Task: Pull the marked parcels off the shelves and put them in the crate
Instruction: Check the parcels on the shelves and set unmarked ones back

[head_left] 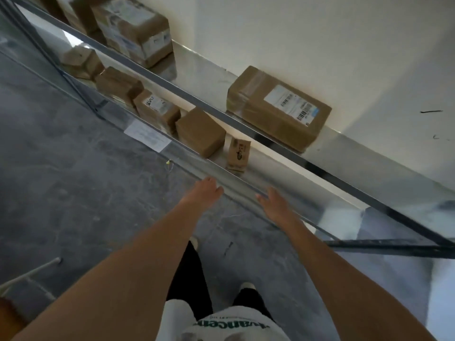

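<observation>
My left hand (205,191) and my right hand (273,201) reach out with straight fingers toward the front edge of the lower metal shelf (266,173), holding nothing. Just beyond them stands a small upright brown carton with a green print (238,153). Left of it sit a plain brown cube parcel (200,131) and a parcel with handwritten marks on its white label (157,110). On the upper shelf (204,67) lies a flat brown parcel with a barcode label (279,108). No crate is in view.
More brown parcels (134,28) crowd the upper shelf's far left, and others (81,61) line the lower shelf. A white paper tag (147,135) hangs on the shelf's front rail. Grey concrete floor (73,180) lies to the left; a white wall (320,33) backs the shelves.
</observation>
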Action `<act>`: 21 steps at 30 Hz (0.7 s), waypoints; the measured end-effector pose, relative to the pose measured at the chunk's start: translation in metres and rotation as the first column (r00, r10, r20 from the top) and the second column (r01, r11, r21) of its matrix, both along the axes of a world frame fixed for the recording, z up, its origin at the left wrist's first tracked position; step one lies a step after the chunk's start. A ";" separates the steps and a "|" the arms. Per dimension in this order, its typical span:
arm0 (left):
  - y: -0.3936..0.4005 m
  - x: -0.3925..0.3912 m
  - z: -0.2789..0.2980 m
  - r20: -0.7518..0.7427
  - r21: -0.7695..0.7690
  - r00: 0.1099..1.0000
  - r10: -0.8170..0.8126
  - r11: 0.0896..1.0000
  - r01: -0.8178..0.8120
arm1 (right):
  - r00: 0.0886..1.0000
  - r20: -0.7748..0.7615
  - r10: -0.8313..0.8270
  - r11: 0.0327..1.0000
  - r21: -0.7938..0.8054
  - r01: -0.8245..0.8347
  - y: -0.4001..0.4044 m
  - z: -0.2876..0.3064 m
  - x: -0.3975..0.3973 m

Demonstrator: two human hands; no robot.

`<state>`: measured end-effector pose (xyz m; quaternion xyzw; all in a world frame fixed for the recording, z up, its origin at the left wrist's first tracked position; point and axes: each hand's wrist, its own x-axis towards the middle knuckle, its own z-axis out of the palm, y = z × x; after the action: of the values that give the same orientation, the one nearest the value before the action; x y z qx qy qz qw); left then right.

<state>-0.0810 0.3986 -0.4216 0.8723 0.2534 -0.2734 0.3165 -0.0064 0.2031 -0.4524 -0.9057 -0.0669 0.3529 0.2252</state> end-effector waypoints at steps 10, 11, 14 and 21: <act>0.080 0.078 -0.101 -0.085 -0.151 0.985 0.149 0.976 -0.160 | 0.945 0.048 -0.324 0.945 0.063 0.321 0.072 -0.092 0.017; 0.084 0.085 -0.114 -0.086 -0.157 0.979 0.183 0.968 -0.195 | 0.945 0.039 -0.324 0.945 0.065 0.321 0.080 -0.101 0.024; 0.086 0.103 -0.157 -0.067 -0.179 0.968 0.243 0.951 -0.251 | 0.948 0.038 -0.316 0.946 0.089 0.312 0.098 -0.128 0.044; 0.070 0.139 -0.206 -0.092 -0.230 0.945 0.313 0.917 -0.326 | 0.893 0.018 -0.449 0.889 0.107 0.445 0.125 -0.183 0.094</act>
<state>0.0584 0.4688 -0.6273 0.7664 0.3653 -0.2703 0.4540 0.0880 0.3281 -0.6351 -0.8916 0.1208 0.2686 0.3440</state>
